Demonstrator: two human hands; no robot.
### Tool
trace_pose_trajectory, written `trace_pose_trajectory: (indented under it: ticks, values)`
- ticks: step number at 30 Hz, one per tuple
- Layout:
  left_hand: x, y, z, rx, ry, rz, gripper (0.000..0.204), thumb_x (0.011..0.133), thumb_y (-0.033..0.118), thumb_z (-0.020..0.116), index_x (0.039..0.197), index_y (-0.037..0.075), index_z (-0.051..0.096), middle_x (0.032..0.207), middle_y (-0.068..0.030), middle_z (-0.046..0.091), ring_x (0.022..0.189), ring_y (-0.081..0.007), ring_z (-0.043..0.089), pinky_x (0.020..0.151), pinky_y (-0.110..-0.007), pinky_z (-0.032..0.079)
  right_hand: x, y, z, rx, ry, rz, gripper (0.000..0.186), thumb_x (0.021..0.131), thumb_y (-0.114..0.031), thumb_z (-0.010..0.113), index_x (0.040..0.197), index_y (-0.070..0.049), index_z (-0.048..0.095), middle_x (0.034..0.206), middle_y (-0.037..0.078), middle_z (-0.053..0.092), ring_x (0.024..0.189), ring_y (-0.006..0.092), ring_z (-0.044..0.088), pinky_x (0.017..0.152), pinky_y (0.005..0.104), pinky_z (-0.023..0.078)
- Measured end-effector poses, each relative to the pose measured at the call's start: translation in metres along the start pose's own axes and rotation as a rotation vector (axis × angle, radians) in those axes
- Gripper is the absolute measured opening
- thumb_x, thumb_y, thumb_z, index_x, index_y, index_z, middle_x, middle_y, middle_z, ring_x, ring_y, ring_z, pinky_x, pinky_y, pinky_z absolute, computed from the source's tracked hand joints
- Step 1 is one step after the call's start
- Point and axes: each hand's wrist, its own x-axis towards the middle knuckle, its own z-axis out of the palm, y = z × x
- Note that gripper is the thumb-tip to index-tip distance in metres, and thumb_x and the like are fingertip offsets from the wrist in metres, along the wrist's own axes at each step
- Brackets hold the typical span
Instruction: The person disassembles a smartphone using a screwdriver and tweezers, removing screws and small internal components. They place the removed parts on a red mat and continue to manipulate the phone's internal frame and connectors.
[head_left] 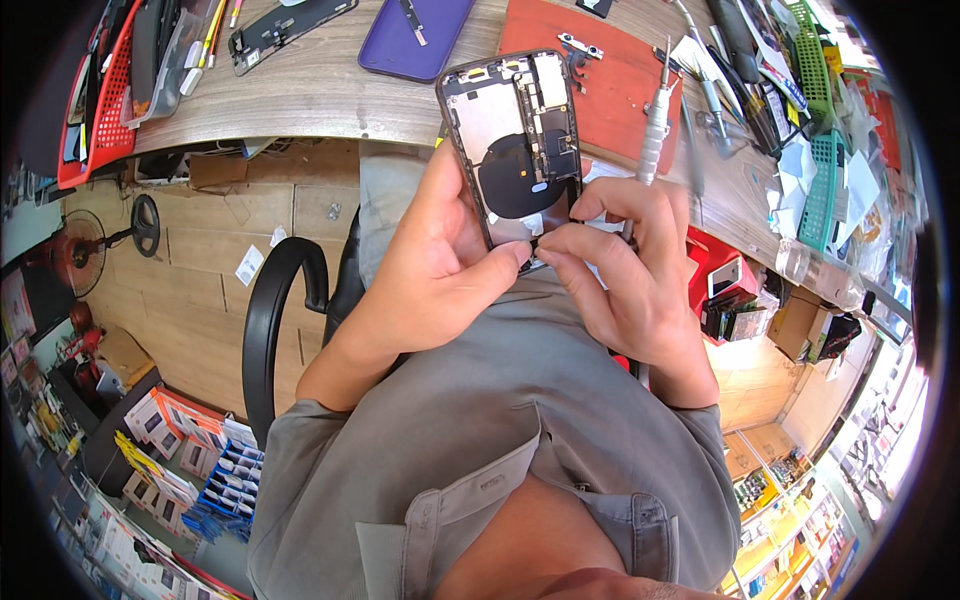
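Note:
I hold an opened phone housing [515, 130] upright in front of me, its inner parts and a black round coil showing. My left hand [435, 265] grips its lower left side, thumb pressed against the bottom edge. My right hand [625, 265] pinches at the housing's bottom edge with thumb and forefinger. The same hand also holds a silver screwdriver [653, 125], whose shaft sticks up past the phone's right side.
A wooden desk [320, 90] lies ahead with a red mat [620, 95], a purple phone case [415, 35], a dark phone part [285, 30], a red basket [110, 90] and green baskets [820, 180]. A black chair arm [270, 310] curves at my left.

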Motion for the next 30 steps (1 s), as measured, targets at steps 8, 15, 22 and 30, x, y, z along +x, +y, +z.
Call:
trace_pose_trajectory:
  ticks: [8,15,22,30]
  values:
    - [0.0,0.0,-0.003,0.008,0.0,0.03,0.085,0.095,-0.02,0.05,0.172,0.002,0.022,0.161,-0.0162,0.053,0.151,-0.0249,0.056,0.127,-0.044,0.045,-0.013,0.005,0.007,-0.146,0.058,-0.088,0.05,0.076,-0.008,0.093,0.124,-0.015,0.087,0.11,0.003,0.066,0.097,0.0232,0.058,0.085,0.0371,0.044]
    - [0.0,0.001,-0.003,0.001,-0.005,0.032,0.083,0.096,-0.02,0.049,0.172,0.001,0.023,0.16,-0.017,0.055,0.149,-0.0266,0.058,0.127,-0.044,0.045,-0.014,0.005,0.012,-0.109,0.128,-0.049,0.045,0.073,-0.008,0.095,0.117,-0.016,0.088,0.111,0.002,0.065,0.097,0.0224,0.057,0.084,0.0354,0.043]
    - [0.0,-0.003,-0.003,0.074,-0.013,0.08,0.082,0.096,-0.019,0.047,0.172,0.001,0.022,0.164,-0.0172,0.05,0.154,-0.0259,0.053,0.129,-0.044,0.042,-0.009,0.01,0.012,-0.075,0.08,-0.035,0.044,0.075,-0.007,0.096,0.117,-0.015,0.085,0.113,0.004,0.066,0.098,0.0234,0.058,0.08,0.0362,0.043]
    - [-0.001,-0.004,0.002,0.145,0.055,0.111,0.078,0.097,-0.021,0.047,0.168,0.0,0.026,0.162,-0.0303,0.055,0.15,-0.0343,0.06,0.126,-0.048,0.048,-0.001,0.005,0.014,0.002,0.058,0.03,0.034,0.077,-0.004,0.093,0.107,-0.012,0.081,0.117,0.007,0.066,0.099,0.0257,0.057,0.079,0.0364,0.044]
